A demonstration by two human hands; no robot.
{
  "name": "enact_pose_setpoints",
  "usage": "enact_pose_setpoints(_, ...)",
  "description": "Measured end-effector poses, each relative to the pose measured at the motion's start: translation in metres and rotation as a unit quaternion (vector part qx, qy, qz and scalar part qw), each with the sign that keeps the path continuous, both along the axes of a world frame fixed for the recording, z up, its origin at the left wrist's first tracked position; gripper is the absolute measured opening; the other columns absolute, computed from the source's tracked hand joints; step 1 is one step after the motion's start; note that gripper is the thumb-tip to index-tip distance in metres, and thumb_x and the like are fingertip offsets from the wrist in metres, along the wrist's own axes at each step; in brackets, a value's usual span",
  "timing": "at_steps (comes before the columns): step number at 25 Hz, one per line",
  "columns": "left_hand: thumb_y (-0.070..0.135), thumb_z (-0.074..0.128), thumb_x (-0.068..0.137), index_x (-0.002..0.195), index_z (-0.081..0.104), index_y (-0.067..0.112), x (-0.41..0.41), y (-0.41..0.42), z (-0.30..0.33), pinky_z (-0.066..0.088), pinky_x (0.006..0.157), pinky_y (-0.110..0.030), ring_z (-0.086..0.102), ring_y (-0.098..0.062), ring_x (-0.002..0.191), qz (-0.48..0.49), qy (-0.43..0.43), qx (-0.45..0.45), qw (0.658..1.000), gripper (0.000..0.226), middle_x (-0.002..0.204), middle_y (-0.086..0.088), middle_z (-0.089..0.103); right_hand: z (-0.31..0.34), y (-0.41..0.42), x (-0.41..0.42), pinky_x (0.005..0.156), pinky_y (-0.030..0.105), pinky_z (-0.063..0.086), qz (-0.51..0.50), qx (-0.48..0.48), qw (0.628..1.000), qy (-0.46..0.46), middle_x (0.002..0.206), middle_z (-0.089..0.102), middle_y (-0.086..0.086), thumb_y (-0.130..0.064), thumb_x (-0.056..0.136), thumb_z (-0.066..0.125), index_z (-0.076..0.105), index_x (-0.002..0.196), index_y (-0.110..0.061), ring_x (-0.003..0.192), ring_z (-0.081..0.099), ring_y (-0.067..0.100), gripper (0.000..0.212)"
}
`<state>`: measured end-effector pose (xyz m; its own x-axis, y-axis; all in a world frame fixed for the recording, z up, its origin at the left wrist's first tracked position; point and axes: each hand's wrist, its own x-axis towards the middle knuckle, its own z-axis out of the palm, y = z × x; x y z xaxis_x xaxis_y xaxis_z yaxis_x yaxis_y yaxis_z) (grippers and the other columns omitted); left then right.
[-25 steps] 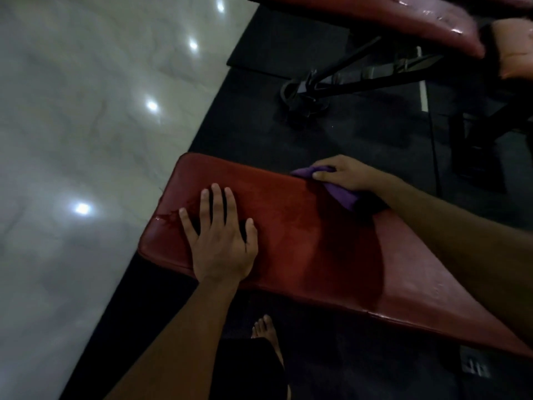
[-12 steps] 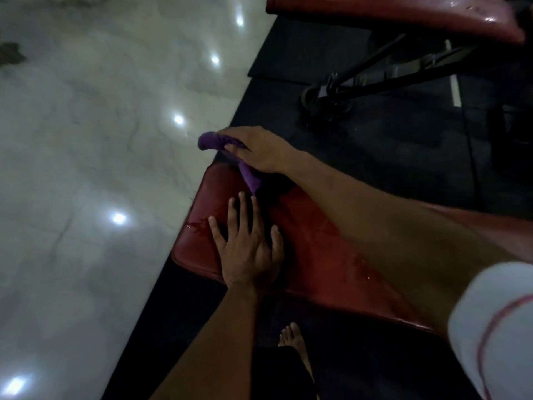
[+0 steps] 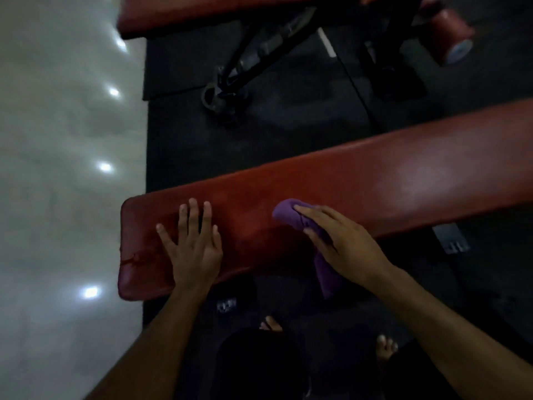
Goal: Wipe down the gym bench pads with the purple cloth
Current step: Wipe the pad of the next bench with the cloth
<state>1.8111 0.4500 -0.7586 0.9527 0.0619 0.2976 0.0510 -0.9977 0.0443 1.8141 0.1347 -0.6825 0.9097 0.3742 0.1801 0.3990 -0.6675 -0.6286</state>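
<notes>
The right hand (image 3: 343, 243) holds the purple cloth (image 3: 291, 216) on the near bench pad (image 3: 403, 180); the left hand (image 3: 191, 243) lies flat beside it. The pad's long stretch beyond the right hand probably remains, as does the far pad (image 3: 202, 13).

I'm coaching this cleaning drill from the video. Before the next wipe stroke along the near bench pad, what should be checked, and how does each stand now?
1. Purple cloth held: ok, the right hand grips it.
2. Cloth on the near bench pad: ok, its front bunch lies on the pad; a tail hangs over the near edge.
3. Pad steadied: ok, the left hand rests flat near the pad's end.
4. Stroke path toward the right: ok, nothing lies on the pad there.
5. Pad surface sound: not ok, a tear shows near the left corner.
6. Cloth damp enough: cannot tell.
</notes>
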Motion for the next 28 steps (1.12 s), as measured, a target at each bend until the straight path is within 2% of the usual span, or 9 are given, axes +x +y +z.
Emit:
enact_pose_setpoints(6, 0.052, 0.032, 0.104, 0.163, 0.018, 0.032, 0.051, -0.053, 0.032, 0.009, 0.125, -0.058, 0.009, -0.015, 0.158, -0.344, 0.153, 0.043, 0.925, 0.065, 0.172, 0.005, 0.009, -0.025, -0.003, -0.067, 0.107, 0.037, 0.044, -0.226, 0.177, 0.958, 0.004, 0.141, 0.052, -0.003, -0.027, 0.102, 0.049, 0.048, 0.144, -0.019, 0.132, 0.050, 0.012, 0.043)
enact_pose_setpoints(10, 0.050, 0.031, 0.104, 0.163, 0.021, 0.030, 0.061, -0.071, 0.022, 0.008, 0.126, -0.056, 0.009, -0.011, 0.158, -0.371, 0.140, 0.033, 0.918, 0.063, 0.171, 0.006, 0.015, -0.025, -0.014, -0.066, 0.110, 0.014, 0.029, -0.507, 0.286, 0.811, -0.056, 0.141, 0.043, -0.007, -0.017, 0.104, 0.047, 0.041, 0.146, -0.012, 0.131, 0.041, 0.000, 0.043)
enact_pose_setpoints(13, 0.050, 0.028, 0.104, 0.162, 0.021, 0.032, 0.055, -0.065, 0.024, 0.010, 0.126, -0.055, 0.010, -0.008, 0.157, -0.367, 0.128, 0.026, 0.921, 0.062, 0.170, 0.008, 0.017, -0.028, -0.031, -0.070, 0.106, 0.002, 0.020, -0.606, 0.341, 0.715, -0.078, 0.151, 0.037, 0.001, -0.020, 0.105, 0.043, 0.035, 0.151, -0.011, 0.136, 0.035, 0.003, 0.047)
enact_pose_setpoints(15, 0.051, 0.026, 0.103, 0.162, 0.021, 0.034, 0.058, -0.069, 0.022, 0.011, 0.126, -0.054, 0.010, -0.007, 0.157, -0.372, 0.123, 0.021, 0.920, 0.062, 0.170, 0.009, 0.018, -0.038, -0.047, -0.070, 0.097, -0.009, 0.012, -0.635, 0.365, 0.680, -0.038, 0.160, 0.026, 0.006, -0.025, 0.107, 0.039, 0.024, 0.156, -0.015, 0.144, 0.028, 0.011, 0.052)
enact_pose_setpoints(17, 0.052, 0.026, 0.102, 0.162, 0.021, 0.034, 0.059, -0.067, 0.016, 0.010, 0.127, -0.053, 0.010, -0.007, 0.157, -0.373, 0.104, 0.023, 0.921, 0.062, 0.170, 0.009, 0.019, -0.048, -0.059, -0.048, 0.097, -0.010, 0.003, -0.627, 0.343, 0.699, 0.001, 0.165, 0.011, 0.009, -0.028, 0.108, 0.036, 0.012, 0.159, -0.014, 0.150, 0.016, 0.019, 0.058)
enact_pose_setpoints(19, 0.052, 0.026, 0.102, 0.162, 0.023, 0.033, 0.061, -0.066, 0.009, 0.009, 0.127, -0.053, 0.011, -0.008, 0.157, -0.374, 0.092, 0.020, 0.923, 0.063, 0.170, 0.009, 0.018, -0.055, -0.063, -0.017, 0.118, 0.016, 0.003, -0.612, 0.283, 0.737, 0.048, 0.166, 0.001, 0.012, -0.034, 0.108, 0.032, 0.003, 0.159, -0.017, 0.152, 0.009, 0.026, 0.062)
enact_pose_setpoints(21, 0.052, 0.026, 0.101, 0.162, 0.024, 0.032, 0.063, -0.065, 0.004, 0.009, 0.126, -0.053, 0.013, -0.010, 0.157, -0.382, 0.079, 0.013, 0.921, 0.064, 0.170, 0.009, 0.017, -0.058, -0.059, 0.010, 0.120, 0.041, 0.008, -0.652, 0.255, 0.708, 0.091, 0.166, 0.003, 0.012, -0.039, 0.107, 0.029, 0.001, 0.159, -0.020, 0.150, 0.013, 0.032, 0.062)
enact_pose_setpoints(23, 0.052, 0.026, 0.101, 0.162, 0.023, 0.031, 0.063, -0.065, 0.004, 0.009, 0.126, -0.054, 0.014, -0.011, 0.157, -0.380, 0.075, 0.011, 0.922, 0.064, 0.170, 0.008, 0.017, -0.059, -0.052, 0.017, 0.116, 0.044, 0.015, -0.687, 0.225, 0.683, 0.099, 0.164, 0.013, 0.014, -0.040, 0.107, 0.029, 0.003, 0.160, -0.020, 0.144, 0.024, 0.037, 0.062)
enact_pose_setpoints(28, 0.052, 0.026, 0.101, 0.161, 0.026, 0.030, 0.061, -0.066, 0.008, 0.009, 0.126, -0.055, 0.016, -0.012, 0.156, -0.380, 0.075, 0.006, 0.922, 0.064, 0.170, 0.007, 0.018, -0.058, 0.005, -0.002, 0.111, 0.050, 0.027, -0.660, 0.181, 0.715, 0.142, 0.159, 0.019, 0.023, -0.039, 0.106, 0.034, -0.001, 0.158, -0.009, 0.133, 0.034, 0.048, 0.069)
